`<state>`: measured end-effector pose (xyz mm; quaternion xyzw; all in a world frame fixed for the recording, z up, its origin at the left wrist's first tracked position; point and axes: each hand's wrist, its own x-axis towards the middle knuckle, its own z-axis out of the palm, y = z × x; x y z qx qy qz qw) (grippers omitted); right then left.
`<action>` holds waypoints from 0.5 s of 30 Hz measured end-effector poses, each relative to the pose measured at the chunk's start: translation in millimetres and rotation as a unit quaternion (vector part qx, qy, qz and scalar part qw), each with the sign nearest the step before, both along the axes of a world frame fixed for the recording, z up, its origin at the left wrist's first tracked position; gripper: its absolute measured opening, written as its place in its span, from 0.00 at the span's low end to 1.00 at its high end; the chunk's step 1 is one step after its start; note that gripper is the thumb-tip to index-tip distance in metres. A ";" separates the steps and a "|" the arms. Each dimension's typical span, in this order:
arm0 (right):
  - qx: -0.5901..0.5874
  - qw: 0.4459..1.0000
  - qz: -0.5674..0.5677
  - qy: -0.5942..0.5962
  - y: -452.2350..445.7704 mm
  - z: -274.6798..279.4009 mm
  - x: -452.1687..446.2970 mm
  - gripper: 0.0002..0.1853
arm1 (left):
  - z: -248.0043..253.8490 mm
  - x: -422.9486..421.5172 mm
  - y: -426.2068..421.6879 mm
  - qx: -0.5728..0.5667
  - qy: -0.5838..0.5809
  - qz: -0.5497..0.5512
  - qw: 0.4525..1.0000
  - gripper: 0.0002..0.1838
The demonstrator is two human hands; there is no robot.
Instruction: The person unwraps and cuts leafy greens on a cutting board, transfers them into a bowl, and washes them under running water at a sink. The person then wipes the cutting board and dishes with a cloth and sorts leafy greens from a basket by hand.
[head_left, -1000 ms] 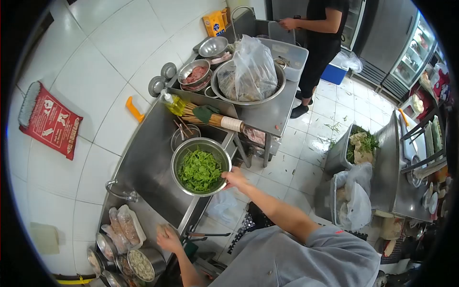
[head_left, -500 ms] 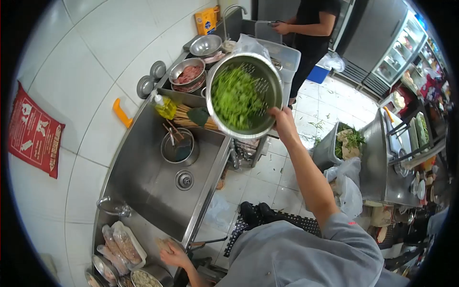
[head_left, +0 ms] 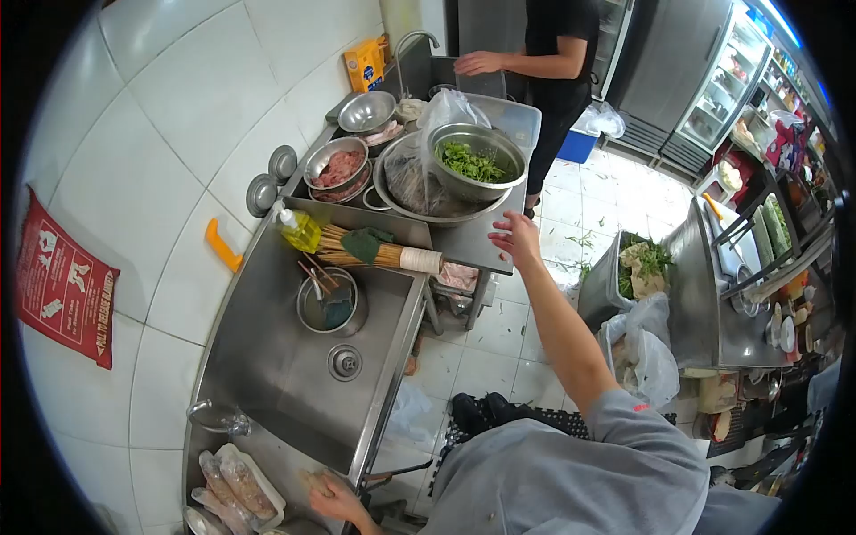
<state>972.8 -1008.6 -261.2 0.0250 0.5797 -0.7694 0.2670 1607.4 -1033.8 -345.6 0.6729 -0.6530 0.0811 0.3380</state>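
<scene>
Colander near spread right fingers, left fingers unclear, "PULL TO RELEASE" on pouch

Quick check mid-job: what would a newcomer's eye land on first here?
Most likely the bright green leaves in a steel bowl, which sits over the wide steel pot at upper centre. Just below it, the right hand stands out, open and apart from the bowl. At the far left, a red pouch with white pictures hangs on the white tiled wall.

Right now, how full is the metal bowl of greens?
Partly full: greens lie in the bowl, its bare inner side showing above them.
</scene>
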 end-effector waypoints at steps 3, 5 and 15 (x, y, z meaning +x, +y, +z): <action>-0.084 0.994 -0.006 -0.065 -27.3 -16.3 -11.2 0.18 | 6.2 -0.5 -0.5 -0.005 -0.002 -0.020 1.000 0.19; -0.155 0.986 -0.009 -0.065 -32.1 -19.9 -25.5 0.13 | 3.6 0.9 -0.9 -0.006 -0.013 -0.018 1.000 0.19; -0.189 0.981 0.016 -0.045 -28.3 -18.7 7.0 0.07 | -10.2 13.8 -1.4 0.040 -0.063 0.020 0.997 0.20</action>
